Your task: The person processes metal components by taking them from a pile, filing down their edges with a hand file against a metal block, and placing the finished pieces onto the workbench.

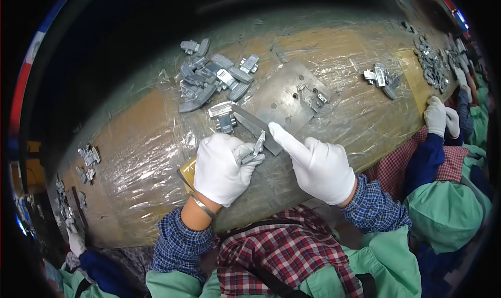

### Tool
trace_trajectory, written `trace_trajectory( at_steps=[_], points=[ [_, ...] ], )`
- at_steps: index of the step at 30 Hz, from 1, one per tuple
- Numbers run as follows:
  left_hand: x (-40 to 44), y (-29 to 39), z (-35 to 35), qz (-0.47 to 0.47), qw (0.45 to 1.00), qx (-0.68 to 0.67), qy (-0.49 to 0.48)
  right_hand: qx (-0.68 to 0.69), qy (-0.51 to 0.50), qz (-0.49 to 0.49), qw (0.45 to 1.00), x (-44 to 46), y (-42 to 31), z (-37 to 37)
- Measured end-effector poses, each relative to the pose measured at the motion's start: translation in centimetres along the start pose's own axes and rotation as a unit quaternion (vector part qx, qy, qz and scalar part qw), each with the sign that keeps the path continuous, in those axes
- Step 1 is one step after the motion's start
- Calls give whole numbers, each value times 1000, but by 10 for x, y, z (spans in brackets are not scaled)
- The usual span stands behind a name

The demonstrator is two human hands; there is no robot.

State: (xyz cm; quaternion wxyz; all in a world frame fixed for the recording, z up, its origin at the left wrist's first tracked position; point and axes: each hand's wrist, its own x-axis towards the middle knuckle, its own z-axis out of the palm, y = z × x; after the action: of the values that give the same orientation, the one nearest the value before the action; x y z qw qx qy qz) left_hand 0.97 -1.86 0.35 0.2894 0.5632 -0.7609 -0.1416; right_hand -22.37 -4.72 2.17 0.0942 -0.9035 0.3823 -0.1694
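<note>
My left hand [225,165], in a white glove, pinches a small grey metal casting [259,143] between thumb and fingers. My right hand [319,165], also gloved, is closed around a flat file [251,119], its index finger stretched along the tool. The file's handle is hidden inside the glove. Its blade points up and left, just above the held casting; whether they touch I cannot tell. Beyond my left hand lies another loose casting [225,121]. A flat steel plate [286,97] with holes and a small fixture [317,98] rests past the file.
A heap of grey castings [211,79] lies beyond my left hand. A smaller group [382,80] sits to the right, and a few pieces [90,157] lie at left. Plastic film covers the table [135,178]. Co-workers' gloved hands [437,116] are at the right and at the left edge.
</note>
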Motion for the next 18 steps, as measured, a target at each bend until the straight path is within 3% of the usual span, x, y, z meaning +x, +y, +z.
trace_trajectory(
  at_steps=[5,13,18],
  points=[
    [3,-1,-4,-3,1000,-7,3,-77,-68,11,995,-38,0,-14],
    [5,0,-6,11,1000,6,-14,-19,8,16,1000,20,13,6],
    [4,-3,-5,0,1000,-15,-5,-25,-41,9,999,-26,4,-20]
  ],
)
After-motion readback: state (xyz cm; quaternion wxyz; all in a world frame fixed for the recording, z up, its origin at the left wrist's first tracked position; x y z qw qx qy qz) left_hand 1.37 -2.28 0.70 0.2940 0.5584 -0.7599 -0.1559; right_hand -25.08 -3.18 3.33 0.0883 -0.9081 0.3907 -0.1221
